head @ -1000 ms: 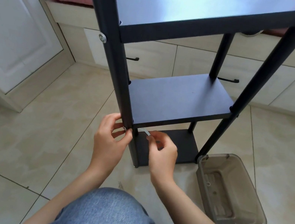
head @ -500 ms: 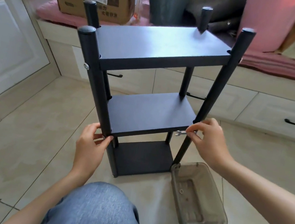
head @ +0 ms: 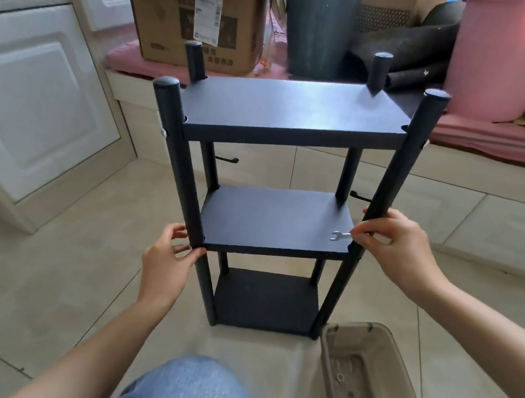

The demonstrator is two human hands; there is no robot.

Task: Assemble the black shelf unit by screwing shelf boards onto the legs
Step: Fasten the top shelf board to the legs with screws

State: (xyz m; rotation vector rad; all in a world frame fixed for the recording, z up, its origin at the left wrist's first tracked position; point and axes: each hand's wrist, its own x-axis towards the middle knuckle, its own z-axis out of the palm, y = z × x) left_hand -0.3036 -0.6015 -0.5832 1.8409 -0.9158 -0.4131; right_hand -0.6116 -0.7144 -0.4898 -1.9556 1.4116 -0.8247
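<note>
We start at our right hand (head: 399, 247), whose thumb and fingertips pinch a small flat silver metal spanner (head: 340, 236); its open jaw points inward, lying just over the near right corner of the middle black rectangular shelf board (head: 271, 223). The same hand touches the front right black round leg (head: 391, 189), where that board meets it.

Across the board from this grip, our left hand (head: 169, 258) curls its fingers and thumb loosely around the front left black round leg (head: 183, 185), right at the board's near left corner. Whether it grips firmly or only steadies, we cannot tell.

Moving outward, the black three-tier shelf unit (head: 274, 201) stands upright on the pale tiled floor (head: 34, 265), directly ahead of our knees. All three boards sit between the four legs: the top black shelf board (head: 290, 109) above the grip, the bottom black shelf board (head: 266, 302) below it. A silver fastener (head: 163, 132) shows on the front left leg beside the top board.

Below and to the right of the spanner hand lies a smoky clear plastic tray (head: 398, 378), with a small ring inside.

We judge the assembly nearly finished: what seems left is tightening the middle board's front fasteners, and any others hidden from us.
</note>
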